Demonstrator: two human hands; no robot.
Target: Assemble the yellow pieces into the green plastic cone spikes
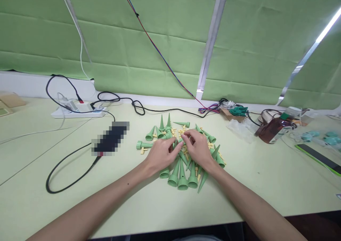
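My left hand and my right hand meet over a pile of green plastic watering spikes on the table. Both have bent fingers, with their thumbs close together. A green watering spike shows between the fingertips, partly covered; what the right fingertips pinch is hidden. Hollow cone spikes with wide threaded ends, such as the spike in front, lie around the hands. Small yellow valve pieces are scattered among them, with one yellow valve at the left edge.
On the left, a blurred dark device is joined by a black cable to a power strip. To the right stand a brown bottle, a small cardboard box and a green-edged phone. Crumpled clear plastic lies nearby.
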